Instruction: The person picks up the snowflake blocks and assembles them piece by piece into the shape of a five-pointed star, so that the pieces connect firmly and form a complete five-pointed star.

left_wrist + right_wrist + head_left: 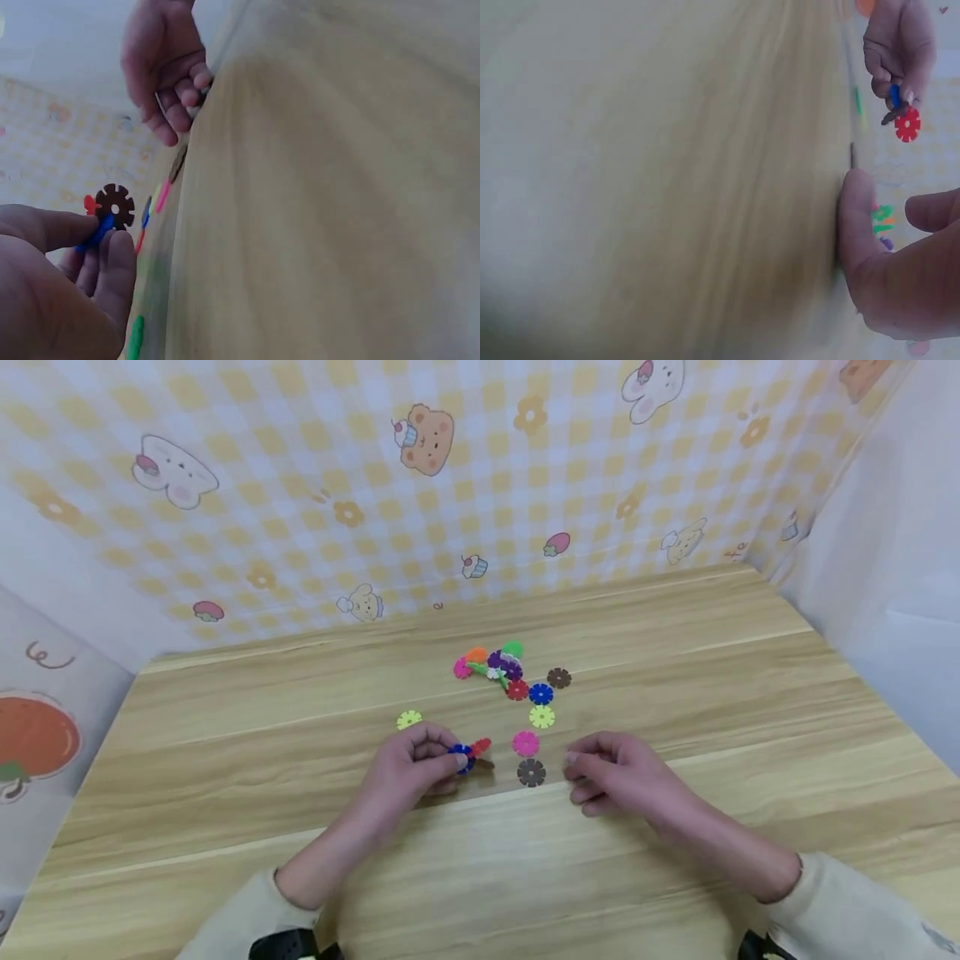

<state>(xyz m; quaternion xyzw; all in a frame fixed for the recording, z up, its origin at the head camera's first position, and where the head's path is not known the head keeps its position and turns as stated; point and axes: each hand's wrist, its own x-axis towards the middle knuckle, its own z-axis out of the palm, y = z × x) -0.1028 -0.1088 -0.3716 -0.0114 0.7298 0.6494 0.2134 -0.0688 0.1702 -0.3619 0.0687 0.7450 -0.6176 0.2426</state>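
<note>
Centrally on the desk [675,635], the left hand [408,770] pinches a small cluster of joined discs [468,753], blue, red and brown, raised just off the wood. The right hand [618,772] rests near the desk's front edge, fingers loosely curled and holding nothing, its fingertips just beside a dark brown disc [531,772]. A pink disc [526,743] lies between the hands. Toward the back edge sit a yellow-green disc [542,717], a blue disc [541,694] and an assembled multicoloured bundle [495,664]. Another yellow-green disc [408,720] lies left of the cluster.
</note>
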